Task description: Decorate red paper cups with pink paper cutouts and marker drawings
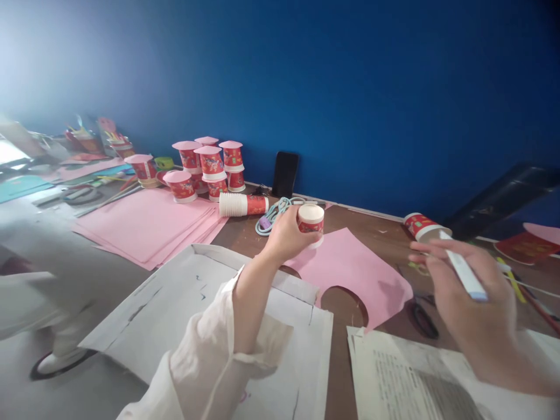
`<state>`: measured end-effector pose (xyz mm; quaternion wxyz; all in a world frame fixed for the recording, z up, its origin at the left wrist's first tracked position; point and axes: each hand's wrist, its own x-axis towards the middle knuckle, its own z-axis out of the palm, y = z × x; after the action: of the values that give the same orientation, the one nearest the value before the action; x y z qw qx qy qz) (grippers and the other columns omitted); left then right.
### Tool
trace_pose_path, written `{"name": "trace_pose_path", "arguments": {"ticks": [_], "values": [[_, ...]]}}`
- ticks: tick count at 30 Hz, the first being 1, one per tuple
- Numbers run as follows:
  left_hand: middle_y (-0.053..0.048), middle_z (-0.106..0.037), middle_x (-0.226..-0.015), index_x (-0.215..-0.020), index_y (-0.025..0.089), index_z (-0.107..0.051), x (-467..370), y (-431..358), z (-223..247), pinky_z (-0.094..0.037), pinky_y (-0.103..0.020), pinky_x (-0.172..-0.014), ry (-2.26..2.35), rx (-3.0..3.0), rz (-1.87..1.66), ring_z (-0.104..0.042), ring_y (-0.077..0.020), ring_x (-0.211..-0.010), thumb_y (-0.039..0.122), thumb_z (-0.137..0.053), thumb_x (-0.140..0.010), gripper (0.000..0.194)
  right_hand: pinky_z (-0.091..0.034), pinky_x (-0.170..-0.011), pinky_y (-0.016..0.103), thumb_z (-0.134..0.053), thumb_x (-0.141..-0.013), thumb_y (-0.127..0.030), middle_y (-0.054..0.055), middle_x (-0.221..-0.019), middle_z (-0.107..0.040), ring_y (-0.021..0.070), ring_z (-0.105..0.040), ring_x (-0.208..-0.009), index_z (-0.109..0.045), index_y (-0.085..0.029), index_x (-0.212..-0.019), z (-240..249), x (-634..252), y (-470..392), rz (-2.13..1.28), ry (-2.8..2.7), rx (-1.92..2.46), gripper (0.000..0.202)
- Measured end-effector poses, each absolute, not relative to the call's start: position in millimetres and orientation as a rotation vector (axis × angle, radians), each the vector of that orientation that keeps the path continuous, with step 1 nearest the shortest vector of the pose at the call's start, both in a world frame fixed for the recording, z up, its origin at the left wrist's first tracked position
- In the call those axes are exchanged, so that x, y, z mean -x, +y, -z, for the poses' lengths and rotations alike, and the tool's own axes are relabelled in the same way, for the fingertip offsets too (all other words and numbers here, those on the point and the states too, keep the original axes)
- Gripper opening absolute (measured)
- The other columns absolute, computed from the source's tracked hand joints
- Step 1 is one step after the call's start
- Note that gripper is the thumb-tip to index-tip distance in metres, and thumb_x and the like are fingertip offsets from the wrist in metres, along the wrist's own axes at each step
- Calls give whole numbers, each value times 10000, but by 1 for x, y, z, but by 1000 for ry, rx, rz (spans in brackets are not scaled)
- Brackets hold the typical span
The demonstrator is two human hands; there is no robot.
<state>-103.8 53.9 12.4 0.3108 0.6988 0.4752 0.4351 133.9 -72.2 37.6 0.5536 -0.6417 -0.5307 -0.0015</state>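
Observation:
My left hand (286, 234) is wrapped round a red and white paper cup (311, 216), its pale round end facing up, over the pink paper (350, 262). That pink sheet has curved pieces cut out of its edge. On the right, my right hand (472, 303) is slightly blurred and holds a white marker (464, 268) between its fingers. Just beyond it a red paper cup (422, 226) lies on its side. Black-handled scissors (424, 319) rest on the table beside my right hand, partly hidden.
Upside-down red cups with pink paper discs (210, 160) stand stacked by the blue wall. Nested cups (242, 205), a coiled cable (273, 214) and a phone (285, 174) are nearby. Pink sheets (144, 227), white paper (175, 303) and printed pages (394, 373) cover parts of the table.

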Motion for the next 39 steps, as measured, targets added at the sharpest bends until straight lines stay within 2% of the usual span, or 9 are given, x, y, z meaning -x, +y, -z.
{"name": "trace_pose_path", "arguments": {"ticks": [4, 7, 9, 11, 14, 19, 25, 29, 39], "values": [[-57, -665, -1052, -1099, 222, -585, 106, 54, -12, -493, -376, -846, 1193, -1859, -1052, -622, -248, -981, 331, -781, -630, 519, -571, -764, 409, -537, -885, -294, 74, -954, -728, 210, -712, -770, -614, -225, -1039, -36, -82, -43, -158, -1295, 1418, 186], [-54, -667, -1051, -1064, 215, -575, 108, 53, -14, -501, -364, -822, 1167, -1899, -941, -633, -244, -955, 327, -794, -602, 523, -533, -849, 400, -505, -882, -253, 83, -1072, -703, 231, -690, -961, -544, -230, -1116, -15, -59, -25, -141, -1422, 1420, 238], [-58, -664, -1051, -1050, 210, -563, 108, 52, -16, -496, -378, -825, 1201, -1975, -866, -626, -265, -977, 338, -802, -581, 542, -520, -829, 387, -495, -873, -245, 101, -1115, -692, 249, -671, -1022, -503, -224, -1158, 2, -55, -18, -150, -1451, 1550, 285], [-65, -661, -1030, -1032, 204, -557, 108, 51, -17, -488, -397, -838, 1248, -2059, -805, -613, -291, -1005, 356, -803, -568, 546, -500, -745, 388, -490, -866, -242, 119, -1108, -697, 280, -685, -941, -475, -218, -1214, 15, -57, -14, -139, -1548, 1820, 349], [-70, -661, -1004, -1027, 202, -558, 107, 51, -17, -481, -406, -845, 1298, -2102, -786, -609, -302, -1004, 366, -793, -582, 529, -448, -759, 413, -460, -858, -191, 129, -902, -721, 308, -687, -841, -472, -168, -1233, 24, -61, -13, 8, -1834, 2043, 376], [-81, -656, -1058, -1096, 198, -560, 105, 55, -14, -476, -403, -861, 1389, -1978, -1025, -603, -286, -1025, 406, -785, -624, 563, -371, -890, 441, -465, -842, -161, 153, -858, -712, 301, -678, -915, -491, -123, -1167, 27, -63, -6, 183, -2023, 2062, 328], [-101, -658, -1137, -1144, 192, -540, 106, 60, -11, -478, -400, -891, 1425, -1771, -1225, -616, -262, -1045, 419, -778, -658, 586, -358, -861, 407, -447, -827, -143, 120, -822, -718, 280, -683, -873, -480, -144, -1167, 26, -68, 0, 147, -2021, 2095, 342], [-82, -666, -1122, -1173, 202, -537, 106, 60, -7, -481, -391, -899, 1345, -1829, -1148, -623, -252, -1042, 383, -778, -652, 601, -364, -853, 413, -410, -865, -174, 103, -733, -704, 286, -680, -773, -484, -139, -1175, 20, -70, -3, 143, -1977, 2100, 321], [-102, -653, -1177, -1210, 195, -549, 102, 55, -2, -464, -427, -944, 1328, -2016, -919, -602, -302, -1112, 392, -819, -596, 699, -406, -852, 432, -444, -879, -275, 125, -914, -719, 294, -661, -828, -509, -178, -1148, 10, -76, -6, 95, -1704, 1935, 293]]}}
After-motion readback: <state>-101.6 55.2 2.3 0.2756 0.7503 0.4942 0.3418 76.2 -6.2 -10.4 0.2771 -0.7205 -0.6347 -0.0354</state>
